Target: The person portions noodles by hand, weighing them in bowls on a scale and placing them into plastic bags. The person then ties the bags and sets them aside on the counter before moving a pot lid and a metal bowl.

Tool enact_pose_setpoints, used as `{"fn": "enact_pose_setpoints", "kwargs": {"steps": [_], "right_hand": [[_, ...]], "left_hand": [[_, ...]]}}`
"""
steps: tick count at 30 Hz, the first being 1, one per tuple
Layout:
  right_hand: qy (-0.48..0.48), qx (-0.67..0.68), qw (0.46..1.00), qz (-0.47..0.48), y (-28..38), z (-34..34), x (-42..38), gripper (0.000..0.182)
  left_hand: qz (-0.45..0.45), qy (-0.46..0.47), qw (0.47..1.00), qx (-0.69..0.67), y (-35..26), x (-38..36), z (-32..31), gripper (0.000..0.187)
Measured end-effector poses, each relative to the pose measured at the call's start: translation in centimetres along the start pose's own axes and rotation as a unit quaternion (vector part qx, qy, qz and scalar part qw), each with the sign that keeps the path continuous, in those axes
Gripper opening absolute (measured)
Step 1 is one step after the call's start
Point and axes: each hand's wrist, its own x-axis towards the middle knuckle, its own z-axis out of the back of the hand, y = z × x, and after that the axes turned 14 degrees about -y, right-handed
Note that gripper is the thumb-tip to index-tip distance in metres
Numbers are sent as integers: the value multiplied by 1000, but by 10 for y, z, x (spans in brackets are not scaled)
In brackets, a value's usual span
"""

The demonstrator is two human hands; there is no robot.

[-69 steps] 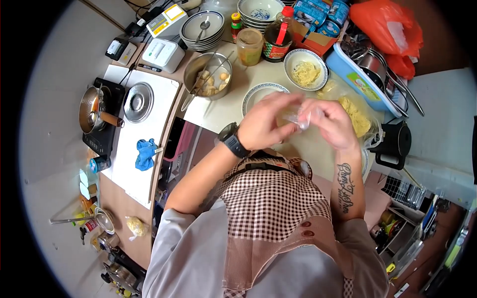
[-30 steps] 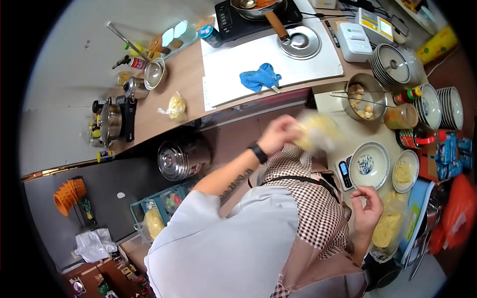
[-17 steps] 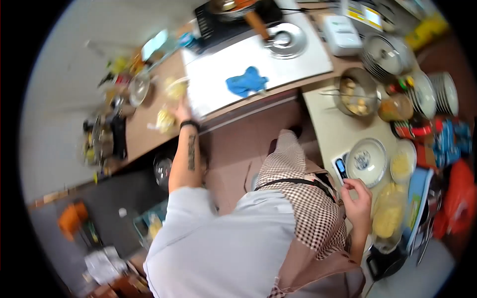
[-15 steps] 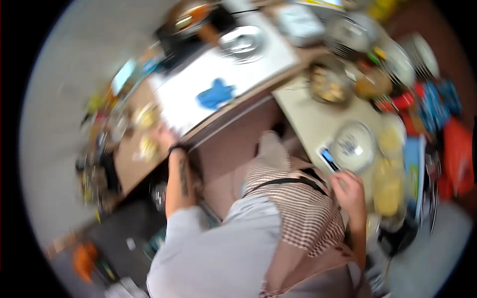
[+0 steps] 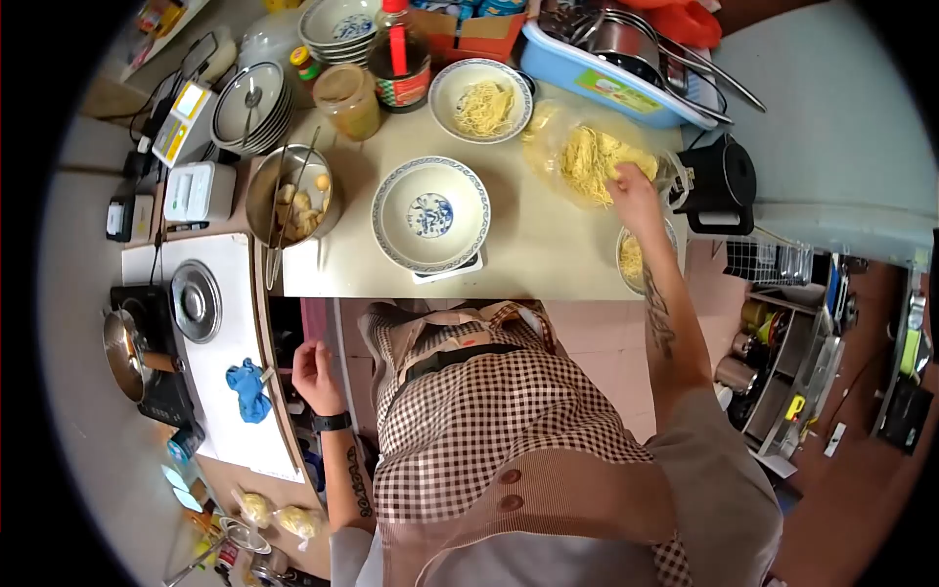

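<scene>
My right hand (image 5: 638,196) reaches into an open clear plastic bag (image 5: 548,152) of yellow noodles (image 5: 592,161), its fingers pinched at the strands. My left hand (image 5: 318,377), above a dark wristband, hangs by the white counter's edge with fingers loosely bent and apart, holding nothing. Between the hands, a white bowl with a blue pattern (image 5: 430,215) rests on a small white scale (image 5: 455,271), mostly hidden beneath it. Behind it stands a similar bowl (image 5: 440,98) with noodles inside. Another bowl of noodles (image 5: 631,259) is partly covered by my right forearm.
A metal pot (image 5: 328,210) with pale chunks and tongs stands at the table's left. Stacked bowls (image 5: 279,117), a brown-lidded jar (image 5: 347,108) and a red-capped bottle (image 5: 399,64) line the back. A blue bin (image 5: 626,88) and black kettle (image 5: 719,181) are right; a blue cloth (image 5: 249,391) lies left.
The view has turned to the right, toward the noodle table. My right hand has gone from the scale's edge to the noodle bag. My left hand has left the bagged noodles on the side counter.
</scene>
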Motion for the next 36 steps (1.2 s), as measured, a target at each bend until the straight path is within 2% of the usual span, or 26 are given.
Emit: {"fn": "enact_pose_setpoints", "kwargs": {"steps": [1, 4, 7, 10, 13, 15, 20, 24, 27, 31, 33, 35, 36], "right_hand": [[-16, 1, 1000, -6, 1, -13, 8, 35], [-143, -71, 984, 86, 4, -69, 25, 42], [23, -18, 999, -36, -4, -70, 42, 38], [33, 168, 976, -135, -3, -18, 48, 30], [33, 391, 903, -172, -23, 21, 48, 20], [32, 512, 836, -196, 18, 77, 39, 20], [51, 618, 772, -136, 53, 148, 44, 31], [95, 664, 735, -99, 106, 163, 31, 35], [163, 686, 701, -106, 135, 134, 18, 33], [240, 658, 702, -128, 163, 54, -14, 26], [234, 611, 747, -123, 176, 0, -37, 25], [272, 559, 777, -101, 175, -53, -56, 24], [311, 467, 823, -88, 168, -70, -62, 27]], "left_hand": [[-6, 26, 1000, 4, -7, 3, -11, 12], [-13, 109, 994, 12, -34, 8, -47, 8], [-42, 164, 985, 30, -63, 6, -77, 7], [-33, 185, 981, 44, -74, -2, -88, 7], [-40, 180, 983, 9, -73, -16, -99, 7], [-30, 180, 983, 24, -76, -26, -103, 8], [-15, 197, 980, 1, -61, -29, -104, 9], [-23, 197, 980, 16, -59, -25, -105, 9], [-8, 185, 983, 14, -58, -25, -100, 9], [0, 163, 987, 13, -35, -26, -84, 9], [15, 154, 988, 17, -32, -27, -76, 9], [22, 144, 989, 35, -28, -27, -67, 9], [23, 141, 988, 50, -26, -27, -63, 9]]}}
